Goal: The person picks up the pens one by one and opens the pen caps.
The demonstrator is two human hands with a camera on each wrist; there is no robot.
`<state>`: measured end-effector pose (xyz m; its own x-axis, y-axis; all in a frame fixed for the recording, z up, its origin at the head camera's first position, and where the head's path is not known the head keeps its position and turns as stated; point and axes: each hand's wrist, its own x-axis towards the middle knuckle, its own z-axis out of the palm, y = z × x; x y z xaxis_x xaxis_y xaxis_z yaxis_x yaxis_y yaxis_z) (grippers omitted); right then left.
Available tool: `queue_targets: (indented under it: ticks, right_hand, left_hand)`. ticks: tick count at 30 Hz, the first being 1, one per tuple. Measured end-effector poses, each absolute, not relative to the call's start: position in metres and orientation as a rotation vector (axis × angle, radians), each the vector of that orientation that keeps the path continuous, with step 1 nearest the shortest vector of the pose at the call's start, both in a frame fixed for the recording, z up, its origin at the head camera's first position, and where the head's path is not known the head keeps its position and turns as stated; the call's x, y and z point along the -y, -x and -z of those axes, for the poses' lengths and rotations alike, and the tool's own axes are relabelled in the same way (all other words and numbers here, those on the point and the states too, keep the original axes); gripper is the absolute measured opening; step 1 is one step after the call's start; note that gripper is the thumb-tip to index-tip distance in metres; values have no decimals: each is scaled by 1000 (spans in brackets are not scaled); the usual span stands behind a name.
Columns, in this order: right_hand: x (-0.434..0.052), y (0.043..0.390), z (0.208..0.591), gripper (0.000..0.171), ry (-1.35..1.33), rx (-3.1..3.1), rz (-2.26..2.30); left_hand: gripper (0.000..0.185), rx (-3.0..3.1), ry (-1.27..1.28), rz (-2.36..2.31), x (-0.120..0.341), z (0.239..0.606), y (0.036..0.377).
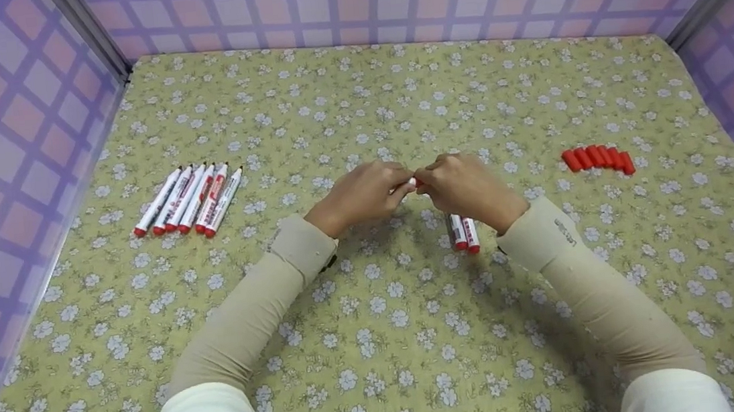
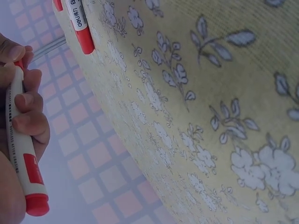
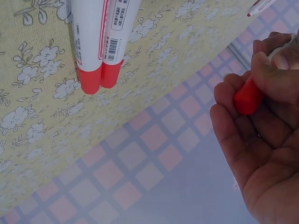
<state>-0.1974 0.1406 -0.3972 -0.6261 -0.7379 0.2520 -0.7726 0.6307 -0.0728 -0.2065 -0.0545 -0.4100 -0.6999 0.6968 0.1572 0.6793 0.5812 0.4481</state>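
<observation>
floral cloth (image 1: pixel 380 339), markers (image 1: pixel 188 199), caps (image 1: pixel 598 158)

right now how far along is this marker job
Sorted so far: five markers lined up at the left with bare tips, and a row of caps at the right. In hand: the left hand grips a marker and the right hand pinches a red cap at its tip. Two markers wait below, tips hidden.

I see five markers (image 1: pixel 188 199) lying far left, caps (image 1: pixel 598 159) far right, two markers (image 1: pixel 464 231) just under my hands (image 1: pixel 416 188).
</observation>
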Motion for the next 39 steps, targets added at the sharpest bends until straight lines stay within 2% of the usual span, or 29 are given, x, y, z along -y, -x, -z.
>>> queue_targets:
  ticks: [22, 39]
  right_hand:
    - [-150, 200, 395, 13, -1203, 2752, -346]
    - [-158, 200, 398, 15, -1165, 2786, -356]
  left_hand:
    - [26, -2704, -1173, -822, 65, 410, 208]
    - [32, -2662, -893, -991, 86, 415, 209]
